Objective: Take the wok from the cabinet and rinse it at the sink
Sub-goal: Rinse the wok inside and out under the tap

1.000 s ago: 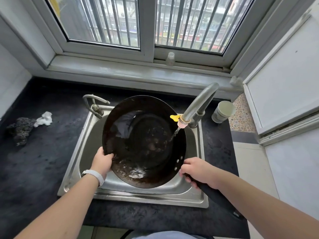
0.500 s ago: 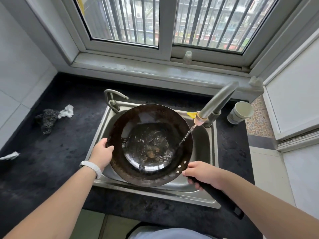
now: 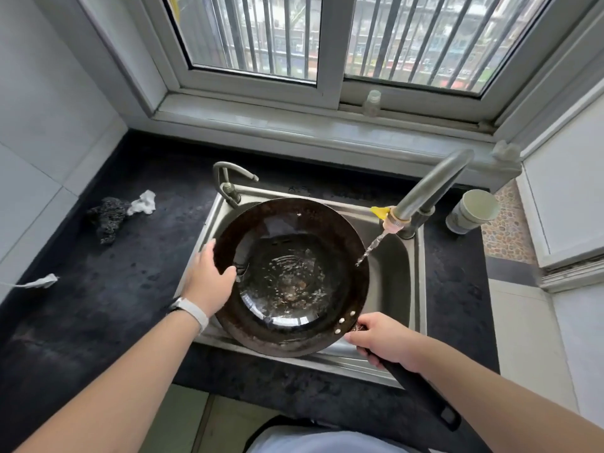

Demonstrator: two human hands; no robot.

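Observation:
A dark round wok [image 3: 291, 276] is held nearly level over the steel sink [image 3: 397, 276], with rippling water pooled in its bottom. My right hand [image 3: 384, 341] grips the black handle [image 3: 421, 393] close to the rivets. My left hand [image 3: 209, 282] grips the wok's left rim, thumb over the inside edge. Water runs in a thin stream from the grey faucet [image 3: 425, 191] onto the wok's right rim.
A small second tap [image 3: 228, 181] stands at the sink's back left. A cup [image 3: 474, 212] sits right of the faucet. A dark scouring pad [image 3: 108, 217] and white crumpled scraps [image 3: 142, 202] lie on the black counter [image 3: 98, 305] to the left. A small bottle [image 3: 372, 103] stands on the windowsill.
The wok has been tipped from steeply tilted to nearly level, and the water now pools in its middle. The stream now lands on the right rim. My view has shifted left.

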